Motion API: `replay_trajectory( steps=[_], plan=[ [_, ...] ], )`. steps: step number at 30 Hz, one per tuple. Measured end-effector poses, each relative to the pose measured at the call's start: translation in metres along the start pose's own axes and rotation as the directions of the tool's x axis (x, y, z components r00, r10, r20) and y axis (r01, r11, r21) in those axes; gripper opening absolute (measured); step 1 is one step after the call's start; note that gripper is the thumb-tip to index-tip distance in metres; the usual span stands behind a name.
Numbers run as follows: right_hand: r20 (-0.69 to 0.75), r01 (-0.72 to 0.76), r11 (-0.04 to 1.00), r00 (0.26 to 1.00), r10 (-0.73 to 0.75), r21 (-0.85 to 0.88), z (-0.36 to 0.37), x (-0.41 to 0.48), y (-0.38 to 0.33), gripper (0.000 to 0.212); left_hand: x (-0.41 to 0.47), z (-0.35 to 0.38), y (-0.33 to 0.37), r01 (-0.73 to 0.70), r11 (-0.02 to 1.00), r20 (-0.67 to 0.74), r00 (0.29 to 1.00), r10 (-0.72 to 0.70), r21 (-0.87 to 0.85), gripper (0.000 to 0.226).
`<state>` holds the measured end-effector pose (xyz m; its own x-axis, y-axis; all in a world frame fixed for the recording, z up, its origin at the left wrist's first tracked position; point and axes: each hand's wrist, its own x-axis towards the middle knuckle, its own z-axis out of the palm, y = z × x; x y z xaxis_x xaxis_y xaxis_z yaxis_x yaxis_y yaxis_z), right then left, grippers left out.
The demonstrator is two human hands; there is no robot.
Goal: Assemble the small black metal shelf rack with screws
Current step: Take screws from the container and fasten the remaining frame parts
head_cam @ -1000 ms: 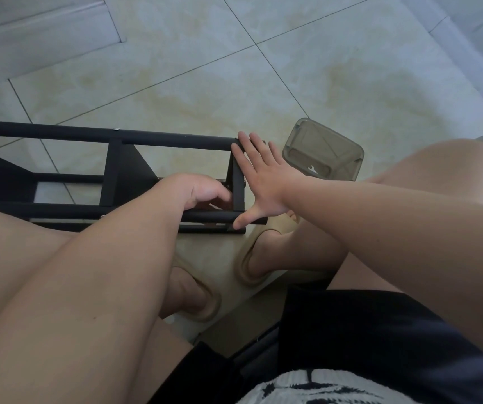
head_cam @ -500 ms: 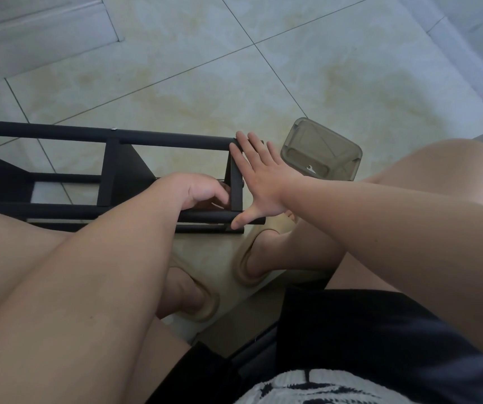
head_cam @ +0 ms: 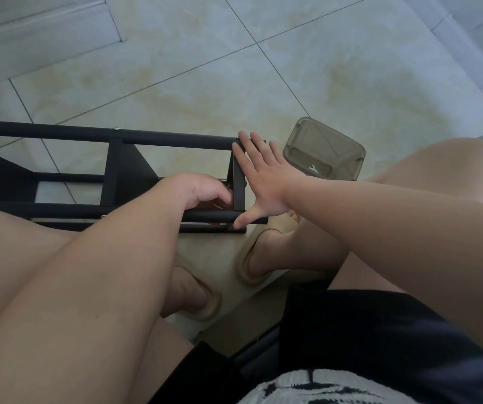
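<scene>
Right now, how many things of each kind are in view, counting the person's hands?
Black metal rack: 1
Translucent brown container: 1
Beige slippers: 2
Hands, left hand and right hand: 2
Total: 6

Person: is wearing black shorts (head_cam: 365, 330), a white top (head_cam: 290, 387) carrying black markings, and tan slip-on sandals (head_cam: 241, 265) on both feet.

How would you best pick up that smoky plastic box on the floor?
Probably by its raised rim: pinch the far wall of the plastic box from above. It looks open-topped and that edge is clear, while the right hand and its forearm cross the near side.
</scene>
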<state>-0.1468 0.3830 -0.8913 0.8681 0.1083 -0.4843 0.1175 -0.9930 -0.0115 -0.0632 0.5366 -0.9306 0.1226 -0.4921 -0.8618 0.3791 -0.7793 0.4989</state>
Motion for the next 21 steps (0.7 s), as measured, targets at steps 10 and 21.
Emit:
replay_trajectory(
  steps=[10,21],
  plan=[
    [-0.003,-0.001,1.000,1.000,0.001,-0.004,-0.0002,-0.0003,-0.0001,0.157,0.0023,-0.0024,-0.0020,0.023,0.999,-0.049,0.999,-0.022,0.034,0.016],
    [-0.002,0.000,1.000,1.000,0.000,-0.006,0.0003,0.0003,0.0000,0.157,0.0004,-0.0045,-0.0020,0.006,1.000,0.003,1.000,-0.006,0.023,0.031]
  ],
)
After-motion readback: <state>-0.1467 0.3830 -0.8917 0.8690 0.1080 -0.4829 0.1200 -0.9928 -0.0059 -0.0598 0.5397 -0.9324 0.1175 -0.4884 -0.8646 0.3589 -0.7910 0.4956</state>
